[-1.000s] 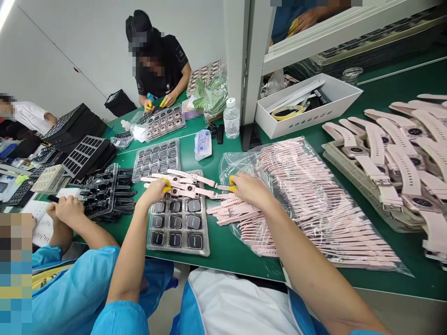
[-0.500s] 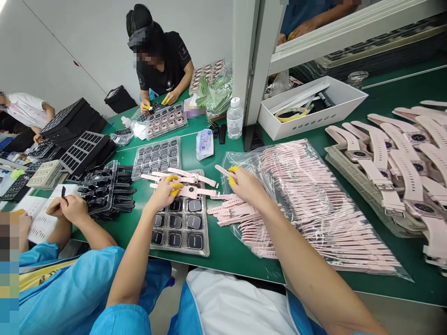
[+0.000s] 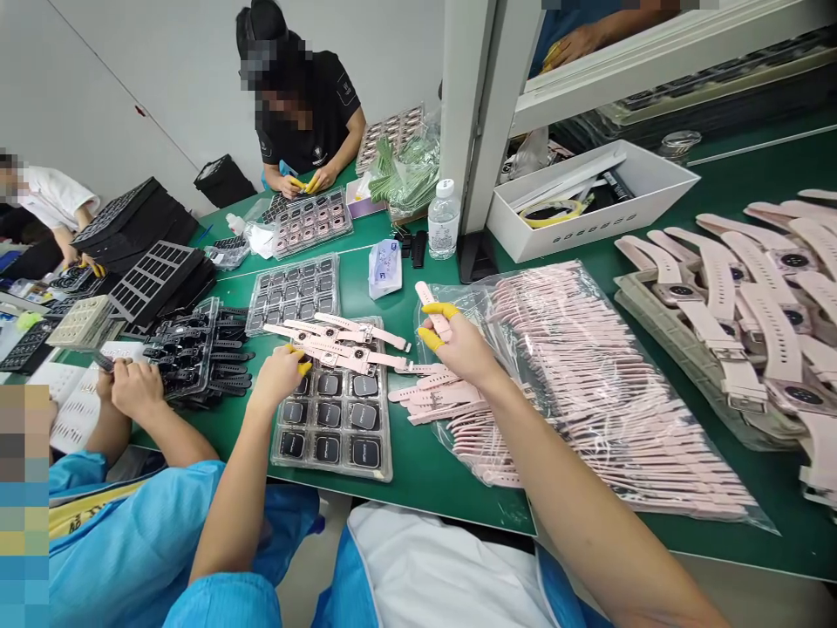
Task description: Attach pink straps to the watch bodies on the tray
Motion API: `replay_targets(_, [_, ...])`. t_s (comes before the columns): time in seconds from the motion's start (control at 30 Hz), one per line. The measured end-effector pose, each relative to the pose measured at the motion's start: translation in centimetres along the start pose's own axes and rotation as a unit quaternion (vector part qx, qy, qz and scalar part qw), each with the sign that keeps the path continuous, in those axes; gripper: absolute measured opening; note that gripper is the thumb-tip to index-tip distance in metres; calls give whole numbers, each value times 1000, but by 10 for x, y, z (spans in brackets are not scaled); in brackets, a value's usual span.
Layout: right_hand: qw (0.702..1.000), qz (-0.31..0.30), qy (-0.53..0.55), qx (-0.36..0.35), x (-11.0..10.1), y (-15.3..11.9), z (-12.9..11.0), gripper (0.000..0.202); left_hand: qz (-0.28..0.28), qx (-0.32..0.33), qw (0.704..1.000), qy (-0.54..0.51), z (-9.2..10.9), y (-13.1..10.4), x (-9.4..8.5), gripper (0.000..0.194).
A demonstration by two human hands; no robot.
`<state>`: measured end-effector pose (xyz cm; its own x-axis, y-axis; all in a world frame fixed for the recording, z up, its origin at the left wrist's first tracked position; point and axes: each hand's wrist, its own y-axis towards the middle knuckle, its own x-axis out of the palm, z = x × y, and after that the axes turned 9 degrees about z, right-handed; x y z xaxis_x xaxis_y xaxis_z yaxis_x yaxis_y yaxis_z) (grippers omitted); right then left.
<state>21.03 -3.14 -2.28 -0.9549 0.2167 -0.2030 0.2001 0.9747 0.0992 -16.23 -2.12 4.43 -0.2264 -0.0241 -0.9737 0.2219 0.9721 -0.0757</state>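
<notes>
My right hand, with yellow finger covers on thumb and finger, pinches a pink watch strap above the bag's edge. Beneath it lie loose pink straps, partly on a clear plastic bag packed with many more. My left hand is at the upper left of a clear tray of square black watch faces. Its covered fingertips are bent together there; what they grip, if anything, is hidden. Several pink-strapped watches lie across the tray's far end, just right of that hand.
More pink watches stand in a tray at right. Ahead are a water bottle, a white box and a post. Left of me, a co-worker's hands are near black watches. Another person works opposite.
My left hand has moved left and down, off the pink watches to the tray's left side. The strap in my right hand has turned more upright, its free end shifting right.
</notes>
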Motion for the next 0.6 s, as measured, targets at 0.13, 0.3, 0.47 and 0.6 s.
replay_targets(0.13, [998, -8, 55, -33, 8, -2, 2, 60, -1, -14, 1000, 18, 1, 4, 4, 22])
replay_targets(0.3, [995, 30, 74, -57, 8, -6, -4, 50, 30, 19, 999, -12, -5, 8, 7, 22])
replay_targets(0.47, [985, 107, 31, -131, -2, -8, -17, 40, 63, 102, 992, -30, -13, 6, 12, 18])
replay_targets(0.6, [977, 141, 70, -144, -4, -9, -20, 41, 73, 110, 990, -49, -23, 2, 15, 13])
